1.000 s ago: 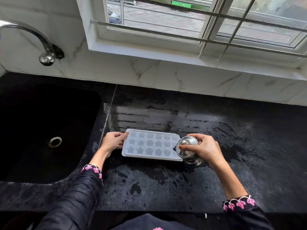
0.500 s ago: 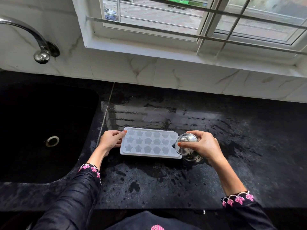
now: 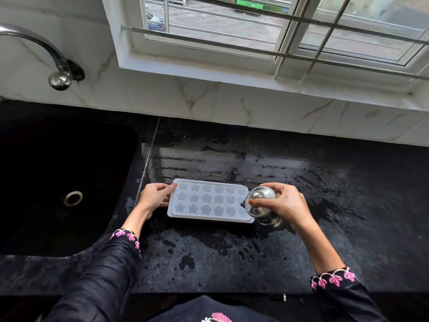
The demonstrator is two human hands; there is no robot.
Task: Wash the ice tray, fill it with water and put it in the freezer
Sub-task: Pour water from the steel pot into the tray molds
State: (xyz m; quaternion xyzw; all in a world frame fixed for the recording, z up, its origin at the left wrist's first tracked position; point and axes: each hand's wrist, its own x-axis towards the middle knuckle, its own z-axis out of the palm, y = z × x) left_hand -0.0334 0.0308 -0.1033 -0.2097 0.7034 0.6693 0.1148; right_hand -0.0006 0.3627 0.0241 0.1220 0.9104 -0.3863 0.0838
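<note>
At the nine o'clock side of the black countertop point(image 3: 232, 256) lies the dark sink point(image 3: 69, 173), its faucet point(image 3: 59, 75) up toward ten o'clock and well apart from my work. My left hand point(image 3: 154, 197) grasps the ice tray point(image 3: 209, 202) by its short edge at the tray's nine o'clock, thumb on the rim and fingers curled beneath. The tray lies flat on the wet counter, between my two hands. I judge it light, thin plastic that will flex if lifted by one end, and slick with water; once full it should be carried level with a hand at each short edge, or the star and heart cells will spill. At the tray's three o'clock, my right hand point(image 3: 286, 204) is wrapped over the domed top of a small steel jug point(image 3: 261, 205), spout toward the tray's end cells. I cannot tell whether water is running or how full the cells are. Against a second ago, little differs: both hands keep the same hold, the tray has not shifted, and only my head has moved slightly.
</note>
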